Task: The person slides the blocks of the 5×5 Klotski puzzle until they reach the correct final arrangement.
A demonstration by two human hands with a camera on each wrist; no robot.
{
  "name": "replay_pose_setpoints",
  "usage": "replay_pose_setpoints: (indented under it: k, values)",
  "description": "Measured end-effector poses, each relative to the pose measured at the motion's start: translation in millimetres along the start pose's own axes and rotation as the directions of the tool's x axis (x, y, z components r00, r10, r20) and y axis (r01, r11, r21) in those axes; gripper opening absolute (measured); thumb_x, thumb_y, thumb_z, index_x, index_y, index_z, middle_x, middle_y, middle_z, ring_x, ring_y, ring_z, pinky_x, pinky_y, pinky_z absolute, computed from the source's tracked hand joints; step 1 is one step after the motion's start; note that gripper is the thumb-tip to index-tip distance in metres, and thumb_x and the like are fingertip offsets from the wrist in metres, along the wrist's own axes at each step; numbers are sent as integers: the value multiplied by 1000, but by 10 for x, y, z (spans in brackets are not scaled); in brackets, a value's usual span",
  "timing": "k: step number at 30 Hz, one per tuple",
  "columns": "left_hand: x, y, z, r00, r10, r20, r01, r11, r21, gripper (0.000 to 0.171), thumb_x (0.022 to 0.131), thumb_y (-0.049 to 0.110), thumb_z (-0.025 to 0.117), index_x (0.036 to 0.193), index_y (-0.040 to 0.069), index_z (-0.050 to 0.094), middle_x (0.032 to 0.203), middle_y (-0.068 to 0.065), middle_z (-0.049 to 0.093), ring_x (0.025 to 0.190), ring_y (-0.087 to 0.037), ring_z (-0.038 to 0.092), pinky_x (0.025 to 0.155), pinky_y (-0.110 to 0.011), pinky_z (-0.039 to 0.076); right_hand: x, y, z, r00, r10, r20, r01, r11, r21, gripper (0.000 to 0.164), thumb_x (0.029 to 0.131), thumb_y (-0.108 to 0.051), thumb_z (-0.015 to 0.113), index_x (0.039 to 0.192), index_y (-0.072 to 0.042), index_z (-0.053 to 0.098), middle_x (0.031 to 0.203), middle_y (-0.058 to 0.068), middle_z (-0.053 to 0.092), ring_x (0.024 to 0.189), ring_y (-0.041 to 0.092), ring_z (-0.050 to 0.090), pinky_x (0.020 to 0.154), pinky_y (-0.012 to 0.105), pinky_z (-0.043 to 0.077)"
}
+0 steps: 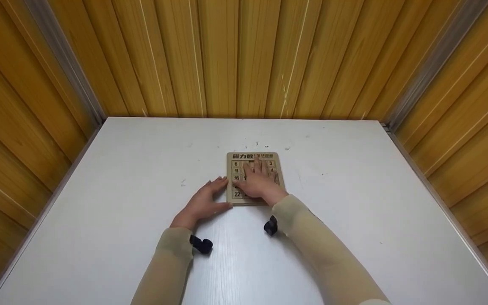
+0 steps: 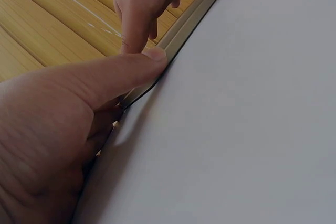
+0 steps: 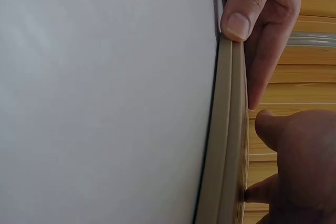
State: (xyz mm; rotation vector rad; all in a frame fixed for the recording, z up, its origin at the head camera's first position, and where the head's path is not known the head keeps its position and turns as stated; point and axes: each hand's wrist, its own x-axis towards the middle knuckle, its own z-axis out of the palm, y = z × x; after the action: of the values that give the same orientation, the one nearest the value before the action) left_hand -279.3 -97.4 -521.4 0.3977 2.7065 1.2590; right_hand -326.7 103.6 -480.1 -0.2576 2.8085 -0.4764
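A wooden number sliding puzzle (image 1: pixel 230 199) lies flat on the white table, with numbered tiles inside a raised frame. My left hand (image 1: pixel 201 202) holds its near left corner: the thumb (image 2: pixel 149 56) presses the front edge and the other fingers lie along the left side. Over the tiles is my right hand (image 1: pixel 261 182), fingers spread, fingertips on the board and covering many of the numbers. In the right wrist view, a fingertip of the right hand (image 3: pixel 304 156) comes down onto the puzzle's top, behind the thick front edge (image 3: pixel 223 129).
The white table (image 1: pixel 121 190) stretches out on all sides of the puzzle, with small dark marks past its far edge. Yellow wood-look panels (image 1: pixel 252 59) wall the back and both sides. Each sleeve has a black wrist camera (image 1: pixel 201 245).
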Motion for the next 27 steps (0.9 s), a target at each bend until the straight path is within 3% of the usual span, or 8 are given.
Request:
replay_pose_setpoints:
  k: [14,27]
  values:
    - [-2,10,-4,999,-36,6,36,999,1,82,86,30,83,157,17,44,168,-3,34,159,-38,21,132,-54,20,-75,342,-155,998,62,-5,-62,998,23,89,103,-64,41,166,-11,8,171,19,-20,160,44,-12,122,78,-5]
    - [10,15,8,999,-37,3,37,999,0,81,86,29,84,156,16,45,167,-3,36,159,-36,23,132,-52,20,-50,219,-79,998,67,-20,-67,998,23,88,102,-64,44,166,-12,12,173,19,-13,161,40,-11,126,73,-1]
